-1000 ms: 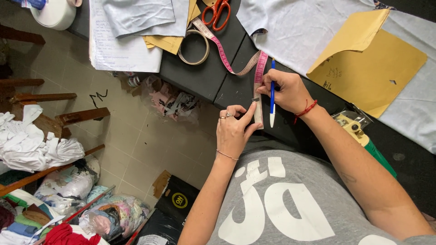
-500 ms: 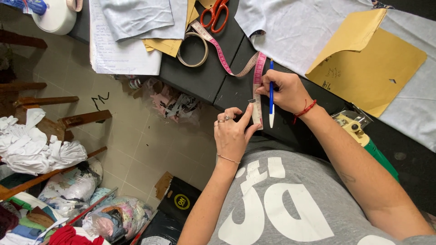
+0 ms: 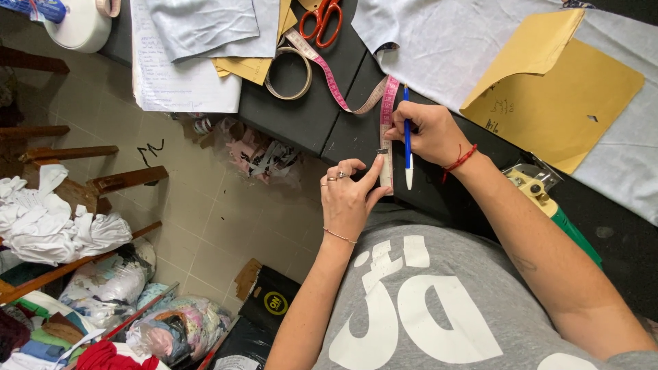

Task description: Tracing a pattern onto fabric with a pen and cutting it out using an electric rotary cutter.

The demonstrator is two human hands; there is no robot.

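**stitchy_k:** Dark worktable [image 3: 308,120] is pretty crowded: grey fabric [image 3: 439,41], yellow paper pattern [image 3: 562,103], orange scissors [image 3: 322,20] at the far edge, cluttered floor off to the left. The pink tape measure [image 3: 387,130] runs toward the near edge. Left hand [image 3: 349,199] has its fingertips pressed on the tape's metal end, other fingers loosely curled. Right hand [image 3: 428,133] is closed round a blue pen [image 3: 407,137], just right of the tape.

**mo_patterns:** I'd say pin that end down flat and keep the tape straight and taut, no twist. Pen tip tight against the edge, or the mark drifts.
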